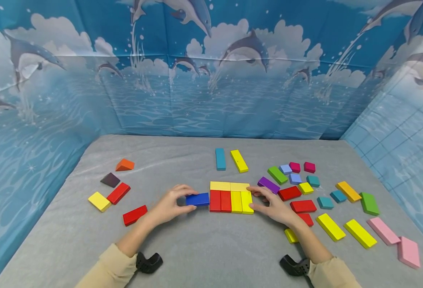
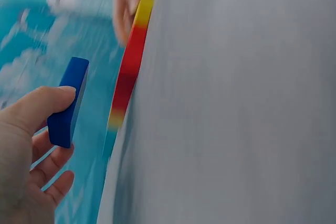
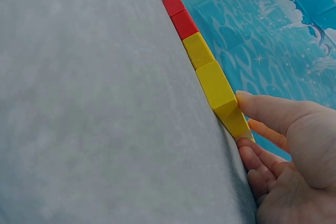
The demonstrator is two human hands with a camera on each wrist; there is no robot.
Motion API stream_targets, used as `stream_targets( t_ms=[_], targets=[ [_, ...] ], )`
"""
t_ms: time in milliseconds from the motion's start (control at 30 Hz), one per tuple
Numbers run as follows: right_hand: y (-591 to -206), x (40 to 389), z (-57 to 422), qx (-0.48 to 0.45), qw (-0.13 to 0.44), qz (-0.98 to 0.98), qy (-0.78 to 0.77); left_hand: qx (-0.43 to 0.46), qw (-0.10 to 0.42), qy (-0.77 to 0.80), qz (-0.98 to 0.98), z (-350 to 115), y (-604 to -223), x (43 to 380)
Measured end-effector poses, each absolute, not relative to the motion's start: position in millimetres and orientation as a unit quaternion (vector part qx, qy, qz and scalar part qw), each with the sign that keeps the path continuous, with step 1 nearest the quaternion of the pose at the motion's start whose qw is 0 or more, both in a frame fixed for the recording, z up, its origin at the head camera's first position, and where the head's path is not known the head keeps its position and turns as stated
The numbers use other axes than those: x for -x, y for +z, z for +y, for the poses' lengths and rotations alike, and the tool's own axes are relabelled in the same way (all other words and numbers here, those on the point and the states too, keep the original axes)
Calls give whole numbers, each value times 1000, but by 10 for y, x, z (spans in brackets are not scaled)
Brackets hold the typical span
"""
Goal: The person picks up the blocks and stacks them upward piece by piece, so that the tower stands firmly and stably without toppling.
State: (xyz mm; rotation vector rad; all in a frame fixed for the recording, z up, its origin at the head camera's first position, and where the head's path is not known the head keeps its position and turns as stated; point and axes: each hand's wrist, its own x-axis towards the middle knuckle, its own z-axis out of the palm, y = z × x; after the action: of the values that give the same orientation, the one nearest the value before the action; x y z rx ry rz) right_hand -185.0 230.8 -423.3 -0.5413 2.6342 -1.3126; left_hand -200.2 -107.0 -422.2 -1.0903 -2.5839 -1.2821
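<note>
My left hand (image 1: 171,206) pinches a blue rectangular block (image 1: 197,199) between thumb and fingers, at the left side of a flat block arrangement. In the left wrist view the blue block (image 2: 68,103) appears raised above the table. Two red blocks (image 1: 215,201) and two yellow blocks (image 1: 237,202) lie side by side, with two pale yellow blocks (image 1: 220,186) across their far ends. My right hand (image 1: 271,206) touches the right side of this arrangement with thumb and fingertips. The right wrist view shows the thumb against the end yellow block (image 3: 216,85).
Beyond the arrangement lie a teal block (image 1: 220,159) and a yellow block (image 1: 239,161). Many coloured blocks, including a purple one (image 1: 268,185), spread over the right side. At left are an orange wedge (image 1: 125,165), a dark wedge (image 1: 110,180) and red blocks (image 1: 135,215).
</note>
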Motion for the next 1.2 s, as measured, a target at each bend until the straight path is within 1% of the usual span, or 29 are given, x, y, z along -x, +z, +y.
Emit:
stream_targets(
  t_ms=[167, 333, 633, 900, 1000, 1200],
  targets=[
    [-4098, 1792, 2242, 172, 77, 878, -440, 404, -6, -410, -818, -601, -4263, 1940],
    [-4264, 1865, 2314, 176, 71, 883, -430, 437, -19, -359, -824, -275, -4290, 1881],
    [-4305, 1888, 2341, 174, 76, 878, -440, 476, 49, -225, -849, -51, -4324, 1824],
    [-4351, 1910, 2362, 172, 76, 879, -438, 499, 95, -168, -845, -8, -4363, 1812],
    [-4302, 1886, 2330, 169, 75, 881, -436, 505, 110, -147, -843, -6, -4378, 1814],
    [-4066, 1779, 2235, 171, 79, 877, -441, 512, 135, -131, -838, 6, -4397, 1807]
  ],
)
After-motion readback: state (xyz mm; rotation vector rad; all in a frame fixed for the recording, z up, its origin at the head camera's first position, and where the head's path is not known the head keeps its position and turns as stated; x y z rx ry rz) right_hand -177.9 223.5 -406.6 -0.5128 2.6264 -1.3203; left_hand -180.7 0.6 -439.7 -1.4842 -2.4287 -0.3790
